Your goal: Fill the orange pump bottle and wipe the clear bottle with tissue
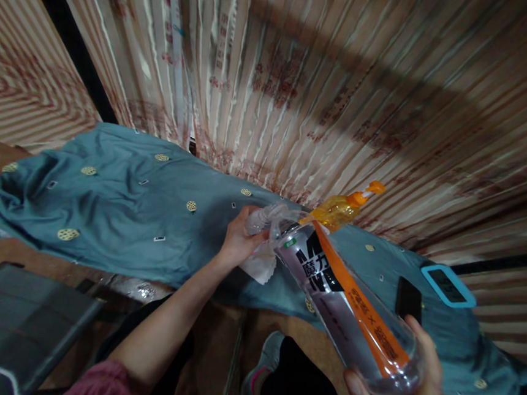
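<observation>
A large clear plastic bottle point(330, 283) with a silver, black and orange label lies slantwise in the air above the bench. My right hand point(408, 382) grips its base at lower right. Near the other end, my left hand point(240, 235) is closed round the clear ridged neck; whether a cap sits there I cannot make out. A white scalloped-edged tissue or cloth point(261, 266) shows just below my left hand; whether the fingers touch it is unclear. Behind the large bottle stands a bottle of yellow liquid point(336, 211) with an orange top, partly hidden.
Teal patterned cloth point(119, 209) covers the long bench. A dark phone point(409, 299) and a blue-framed device point(448, 285) lie on its right part. Pleated printed curtain point(277, 88) hangs behind. At lower left is a dark flat-topped stool or box point(17, 323).
</observation>
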Available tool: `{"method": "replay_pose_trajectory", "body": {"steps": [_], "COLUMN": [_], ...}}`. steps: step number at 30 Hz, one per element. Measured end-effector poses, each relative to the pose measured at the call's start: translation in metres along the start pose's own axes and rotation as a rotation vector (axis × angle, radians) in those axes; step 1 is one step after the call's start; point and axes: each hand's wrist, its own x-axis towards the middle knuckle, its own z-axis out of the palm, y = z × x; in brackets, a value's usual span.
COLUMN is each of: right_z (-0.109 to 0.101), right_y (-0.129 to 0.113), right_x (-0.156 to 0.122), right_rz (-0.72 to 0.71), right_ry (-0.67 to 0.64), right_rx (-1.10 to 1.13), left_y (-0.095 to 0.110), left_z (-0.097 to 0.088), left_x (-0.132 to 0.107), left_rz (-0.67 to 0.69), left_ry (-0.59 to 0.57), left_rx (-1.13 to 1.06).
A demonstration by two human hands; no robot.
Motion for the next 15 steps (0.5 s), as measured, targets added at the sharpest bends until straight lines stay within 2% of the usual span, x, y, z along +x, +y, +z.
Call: {"method": "replay_pose_trajectory", "body": {"steps": [7, 15], "right_z": [0.0001, 0.0023], "right_y": [0.0004, -0.0054], "right_x": [0.0002, 0.0011], "right_rz": [-0.029, 0.011], "right_ry": [0.001, -0.001], "right_rx": [-0.028, -0.001], "left_y": [0.002, 0.0032], "left_z": [-0.0006, -0.0002], "left_x": [-0.0004, -0.001], "left_rz": [-0.001, -0.015], "left_ry": [0.0, 0.005], "left_rx": [0.006, -0.013]}}
